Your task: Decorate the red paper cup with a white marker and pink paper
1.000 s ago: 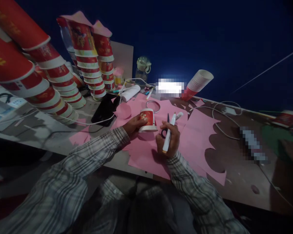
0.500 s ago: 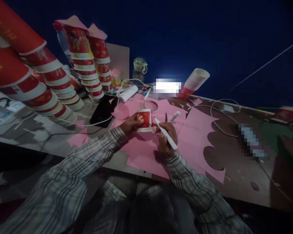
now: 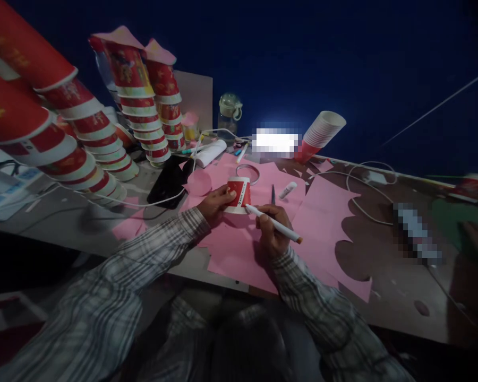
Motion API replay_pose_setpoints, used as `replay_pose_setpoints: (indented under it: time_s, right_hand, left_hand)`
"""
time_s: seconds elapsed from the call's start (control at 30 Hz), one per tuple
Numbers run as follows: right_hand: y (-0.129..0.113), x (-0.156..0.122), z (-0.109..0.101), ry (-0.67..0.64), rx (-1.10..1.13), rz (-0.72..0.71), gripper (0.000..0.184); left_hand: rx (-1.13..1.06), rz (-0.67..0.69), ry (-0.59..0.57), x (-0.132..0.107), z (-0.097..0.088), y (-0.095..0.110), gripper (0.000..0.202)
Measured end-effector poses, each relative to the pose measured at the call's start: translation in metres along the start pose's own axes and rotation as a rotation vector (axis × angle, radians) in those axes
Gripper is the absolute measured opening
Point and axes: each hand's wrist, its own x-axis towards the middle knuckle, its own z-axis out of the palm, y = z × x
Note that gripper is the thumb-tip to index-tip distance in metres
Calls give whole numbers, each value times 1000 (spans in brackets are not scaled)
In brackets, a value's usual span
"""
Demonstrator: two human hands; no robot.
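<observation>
A red paper cup (image 3: 239, 194) stands upside down on the pink paper sheets (image 3: 239, 249) in the middle of the table. My left hand (image 3: 215, 204) is wrapped round its left side and holds it down. My right hand (image 3: 271, 233) grips a white marker (image 3: 273, 224), with its tip touching the cup's lower rim on the right. Both sleeves are plaid. Just beyond my right hand lie dark scissors (image 3: 273, 194) and a white marker cap (image 3: 288, 189).
Tall leaning stacks of red cups (image 3: 83, 132) fill the left side, with two more stacks (image 3: 147, 106) behind. A black phone (image 3: 169, 180), a tape ring (image 3: 249, 172), a tilted cup stack (image 3: 322, 132), white cables (image 3: 362, 185) and a bottle (image 3: 230, 111) lie around.
My right hand turned the marker from upright to slanted and brought its tip to the cup's rim. The cup has been rotated slightly under my left hand.
</observation>
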Motion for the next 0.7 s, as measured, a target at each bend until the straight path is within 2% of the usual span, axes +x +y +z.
replay_pose_setpoints:
  time_s: [0.13,0.47,0.7]
  right_hand:
    - [1,0,1,18,27,23,22]
    - [-1,1,3,24,41,4,21]
    - [2,4,3,59,45,-23,18]
  left_hand:
    - [-1,15,1,-1,-1,1,44]
    - [108,58,-46,0,1,0,58]
    - [114,69,-64,0,1,1,58]
